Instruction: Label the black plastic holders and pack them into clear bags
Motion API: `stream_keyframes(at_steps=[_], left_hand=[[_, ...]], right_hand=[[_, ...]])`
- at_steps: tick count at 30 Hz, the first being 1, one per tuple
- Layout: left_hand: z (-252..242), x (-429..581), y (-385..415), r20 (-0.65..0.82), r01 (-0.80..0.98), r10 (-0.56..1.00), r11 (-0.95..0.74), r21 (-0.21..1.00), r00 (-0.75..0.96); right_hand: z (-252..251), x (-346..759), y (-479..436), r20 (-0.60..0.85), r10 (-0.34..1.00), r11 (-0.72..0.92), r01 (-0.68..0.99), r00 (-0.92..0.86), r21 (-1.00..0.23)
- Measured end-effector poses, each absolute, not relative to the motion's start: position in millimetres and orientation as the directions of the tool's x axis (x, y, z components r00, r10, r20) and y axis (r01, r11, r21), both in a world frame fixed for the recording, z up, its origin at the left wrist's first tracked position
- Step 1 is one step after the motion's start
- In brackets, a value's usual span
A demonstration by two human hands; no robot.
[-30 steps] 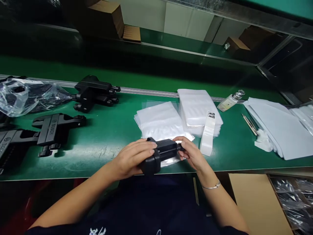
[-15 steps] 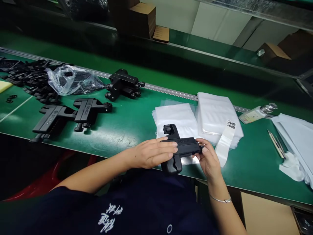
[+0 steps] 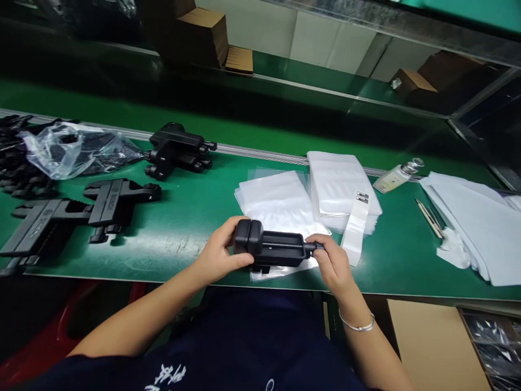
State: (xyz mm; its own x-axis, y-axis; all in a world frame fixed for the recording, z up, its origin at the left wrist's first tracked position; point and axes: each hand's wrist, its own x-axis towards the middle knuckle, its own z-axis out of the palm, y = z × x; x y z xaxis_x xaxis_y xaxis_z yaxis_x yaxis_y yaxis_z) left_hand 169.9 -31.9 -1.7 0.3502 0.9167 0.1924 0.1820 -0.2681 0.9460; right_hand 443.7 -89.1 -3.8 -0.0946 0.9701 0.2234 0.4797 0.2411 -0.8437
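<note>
Black, with a recessed trough, the device (image 3: 283,251) has hands (image 3: 218,254) (image 3: 334,264) gripping both ends.

Factory workshop: green workbench (image 3: 195,212), similar black devices (image 3: 108,203).

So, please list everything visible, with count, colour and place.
Held device: 1, black, front centre
Similar devices: several, black, left
Small parts: many, black, far left
Filled bag: 1, clear, left
Flat bags: 2 stacks, translucent, centre
Label strip: 1, white, right
Bottle: 1, pale, right
Slim tools: count unclear, tan, right
Crumpled scrap: 1, white, right
Sheets: pile, white, far right
Cardboard: stacks, brown, rear shelf
Carton: 1, brown, lower right
Seat-like object: 1, red, lower left
Table: 1, green, centre
Shirt: 1, navy, bottom
Bracelet: 1, silver, right wrist
Left hand: 1, device's left end
Right hand: 1, device's right end
</note>
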Motion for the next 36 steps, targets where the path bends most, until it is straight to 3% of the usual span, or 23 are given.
stream_keyframes(at_steps=[4,8,12,18,20,24,30,36], left_hand=[[-4,174,-30,0.187,0.176,0.933,-0.249,0.952,0.309],[-11,190,-24,0.026,-0.104,0.981,-0.006,0.995,0.190],[-13,205,-20,-0.033,-0.178,0.983,0.066,0.982,0.183],[-12,212,-22,0.099,-0.044,0.975,-0.092,0.995,0.198],[-13,214,-21,0.125,-0.025,0.969,-0.122,0.992,0.211],[-16,217,-21,0.046,-0.072,0.981,-0.033,0.997,0.190],[-16,220,-26,0.144,-0.035,0.966,-0.140,0.990,0.213],[-18,221,-21,0.130,-0.068,0.980,-0.120,0.990,0.152]], right_hand=[[-9,442,-84,0.019,0.998,0.031,0.208,-0.059,-0.978],[-16,436,-85,0.036,0.999,0.028,0.181,0.040,-0.983],[-26,425,-85,0.053,0.992,0.038,0.132,0.113,-0.991],[-46,418,-78,0.034,0.944,0.070,-0.097,0.329,-0.993],[-48,420,-77,0.013,0.942,0.035,-0.061,0.336,-0.998],[-51,426,-75,0.127,0.948,0.117,0.054,0.290,-0.992],[-58,427,-73,0.037,0.928,0.067,-0.067,0.370,-0.996],[-56,429,-69,0.110,0.914,0.169,-0.121,0.390,-0.978]])
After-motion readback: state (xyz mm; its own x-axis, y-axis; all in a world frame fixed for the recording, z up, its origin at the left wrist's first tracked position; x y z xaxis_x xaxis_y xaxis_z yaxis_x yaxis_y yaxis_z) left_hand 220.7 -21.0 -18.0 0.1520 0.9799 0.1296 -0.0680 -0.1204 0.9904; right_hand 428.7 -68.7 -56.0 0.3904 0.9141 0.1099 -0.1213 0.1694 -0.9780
